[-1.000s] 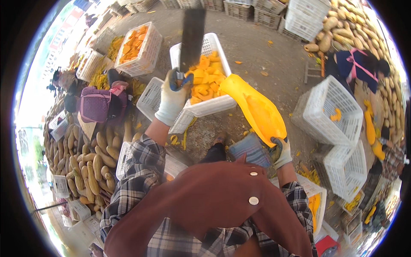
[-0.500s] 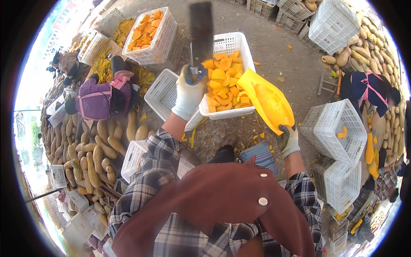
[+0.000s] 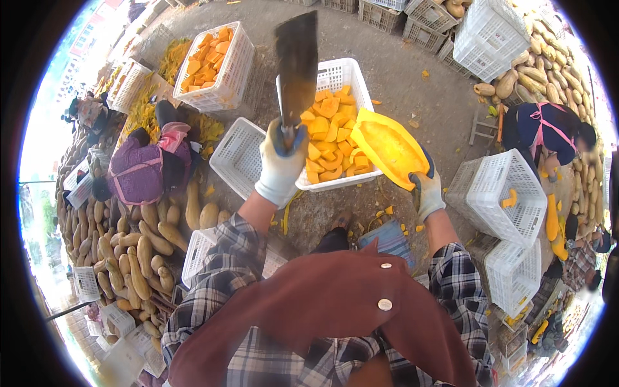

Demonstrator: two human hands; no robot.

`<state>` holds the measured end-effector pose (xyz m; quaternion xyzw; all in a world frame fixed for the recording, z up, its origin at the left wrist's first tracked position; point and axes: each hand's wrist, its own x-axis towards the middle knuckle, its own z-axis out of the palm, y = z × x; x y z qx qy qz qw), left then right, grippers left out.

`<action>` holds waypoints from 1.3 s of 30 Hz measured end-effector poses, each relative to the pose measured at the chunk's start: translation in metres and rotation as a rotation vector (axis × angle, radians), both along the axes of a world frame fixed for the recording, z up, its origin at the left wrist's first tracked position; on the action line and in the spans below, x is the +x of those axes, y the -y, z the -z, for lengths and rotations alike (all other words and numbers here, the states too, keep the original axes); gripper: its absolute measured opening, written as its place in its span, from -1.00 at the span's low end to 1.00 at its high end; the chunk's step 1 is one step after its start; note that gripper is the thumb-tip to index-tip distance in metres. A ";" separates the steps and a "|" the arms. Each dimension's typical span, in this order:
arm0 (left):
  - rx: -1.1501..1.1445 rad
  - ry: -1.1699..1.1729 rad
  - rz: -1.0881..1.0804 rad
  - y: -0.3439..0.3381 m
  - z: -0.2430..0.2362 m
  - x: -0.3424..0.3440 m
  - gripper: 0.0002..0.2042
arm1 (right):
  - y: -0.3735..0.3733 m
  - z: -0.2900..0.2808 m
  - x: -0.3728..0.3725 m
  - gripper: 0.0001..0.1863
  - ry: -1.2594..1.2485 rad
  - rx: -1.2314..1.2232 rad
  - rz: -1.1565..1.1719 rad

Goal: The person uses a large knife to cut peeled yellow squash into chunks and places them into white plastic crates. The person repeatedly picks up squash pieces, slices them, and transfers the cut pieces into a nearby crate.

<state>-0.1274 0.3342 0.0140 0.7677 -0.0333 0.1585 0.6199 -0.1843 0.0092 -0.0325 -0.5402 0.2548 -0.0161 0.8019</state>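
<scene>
In a white and blue glove, my left hand (image 3: 282, 164) is closed round the handle of a cleaver (image 3: 298, 61). Its broad dark blade points up and away from me, slightly blurred. My right hand (image 3: 426, 192), gloved too, grips the near end of a hollowed, peeled pumpkin half (image 3: 390, 147), thumb inside the cavity and fingers mostly hidden beneath. The half's far end is over the right side of a white crate (image 3: 361, 72) full of orange pumpkin chunks (image 3: 332, 134). The blade stands above that crate's left side, apart from the half.
An emptier white crate (image 3: 240, 153) stands left of the chunks, and a fuller crate (image 3: 240, 64) farther back. Whole pumpkins (image 3: 132, 258) are heaped at left. One person in purple (image 3: 138, 171) bends there; another person (image 3: 545, 129) works at right beside stacked crates (image 3: 500, 193).
The pumpkin half has shifted slightly left and nearer the crate's edge, tilting a bit. My left hand has moved slightly left and down with the cleaver. The whole view has shifted a little.
</scene>
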 end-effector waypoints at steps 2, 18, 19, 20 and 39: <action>0.176 0.141 0.142 0.014 0.010 -0.006 -0.72 | -0.003 -0.001 0.012 -0.35 -0.118 -0.107 0.013; 0.562 -0.648 0.370 0.044 0.028 -0.002 -0.70 | -0.031 -0.009 0.072 -0.44 -0.191 0.117 -0.010; 0.295 -0.726 0.338 0.048 0.030 -0.005 -0.71 | -0.032 -0.010 0.070 -0.46 -0.189 0.161 -0.030; 0.031 -0.827 0.295 0.049 0.030 -0.002 -0.72 | -0.031 -0.010 0.071 -0.48 -0.192 0.193 -0.019; -0.380 -0.526 -0.016 -0.010 -0.053 -0.008 -0.75 | -0.036 -0.007 0.093 -0.63 -0.170 0.043 -0.096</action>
